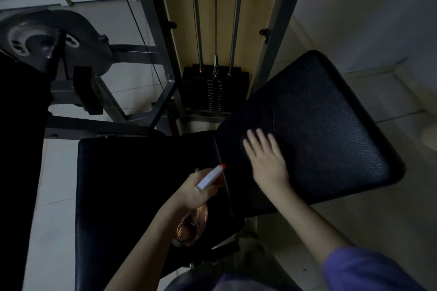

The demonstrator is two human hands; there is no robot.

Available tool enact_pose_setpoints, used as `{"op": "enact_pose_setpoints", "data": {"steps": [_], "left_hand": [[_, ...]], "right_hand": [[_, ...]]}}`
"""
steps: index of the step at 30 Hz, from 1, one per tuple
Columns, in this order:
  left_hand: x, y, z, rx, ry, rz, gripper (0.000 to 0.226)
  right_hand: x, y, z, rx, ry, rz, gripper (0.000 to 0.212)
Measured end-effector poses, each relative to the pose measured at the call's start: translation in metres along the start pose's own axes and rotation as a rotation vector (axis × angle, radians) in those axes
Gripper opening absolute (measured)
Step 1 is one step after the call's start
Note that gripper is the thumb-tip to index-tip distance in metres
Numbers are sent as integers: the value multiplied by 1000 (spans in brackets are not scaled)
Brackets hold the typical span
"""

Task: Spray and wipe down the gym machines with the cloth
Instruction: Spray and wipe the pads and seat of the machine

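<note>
My left hand [189, 192] grips a spray bottle [211, 177] with a white head and red nozzle tip. Its clear body, holding amber liquid, hangs below my palm. The nozzle points at the seam between the black seat pad [142, 184] and the tilted black back pad [331, 137]. My right hand [267, 160] lies flat with straight fingers on the lower left part of the back pad. A darker rectangular patch [248, 120] lies under and beyond my fingers. I cannot tell whether that patch is the cloth.
The machine's weight stack [212, 92] with two chrome guide rods and a cable stands straight ahead inside a grey frame. A grey round cam wheel [47, 40] and another black pad are at the left. Pale tiled floor surrounds the machine, with a wall at the right.
</note>
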State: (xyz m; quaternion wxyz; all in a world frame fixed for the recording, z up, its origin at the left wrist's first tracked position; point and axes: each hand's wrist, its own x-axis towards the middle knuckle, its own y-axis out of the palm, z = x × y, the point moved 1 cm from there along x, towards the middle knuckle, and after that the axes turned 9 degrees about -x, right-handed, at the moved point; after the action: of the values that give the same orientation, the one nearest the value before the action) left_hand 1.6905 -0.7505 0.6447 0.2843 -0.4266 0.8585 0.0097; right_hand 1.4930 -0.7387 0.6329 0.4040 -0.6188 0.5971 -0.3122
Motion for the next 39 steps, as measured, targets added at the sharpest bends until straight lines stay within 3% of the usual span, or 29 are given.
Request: {"op": "enact_pose_setpoints", "data": {"steps": [3,7,10,12,16,20,23,27,31,35,39], "left_hand": [[2,-4,-2,15,4,-10,46],[4,-9,-2,5,20,-10,28],[7,-10,-3,-17,19,-33,14],[12,-11,-1,-51,31,-52,26],[19,-11,2,-100,6,-82,35],[26,-13,1,-115,-3,-92,15],[30,-15,3,-77,-2,-65,17],[33,-17,6,-43,-37,-62,44],[42,-19,14,-61,-48,-92,24],[56,-20,14,-83,-23,-112,22],[75,-22,14,-74,-26,-157,36]], "right_hand": [[-4,17,24,-4,-173,136,59],[-21,14,6,81,-93,-2,51],[9,5,-16,79,128,-112,54],[35,-4,-17,20,169,-86,58],[42,9,10,-5,-104,139,57],[23,14,-5,89,-67,-25,54],[61,2,-29,-6,67,-117,59],[118,-6,-17,-5,-55,43,56],[104,3,-4,91,-267,113,51],[79,-3,-29,160,-183,-45,48],[77,1,-51,163,-18,-184,51]]}}
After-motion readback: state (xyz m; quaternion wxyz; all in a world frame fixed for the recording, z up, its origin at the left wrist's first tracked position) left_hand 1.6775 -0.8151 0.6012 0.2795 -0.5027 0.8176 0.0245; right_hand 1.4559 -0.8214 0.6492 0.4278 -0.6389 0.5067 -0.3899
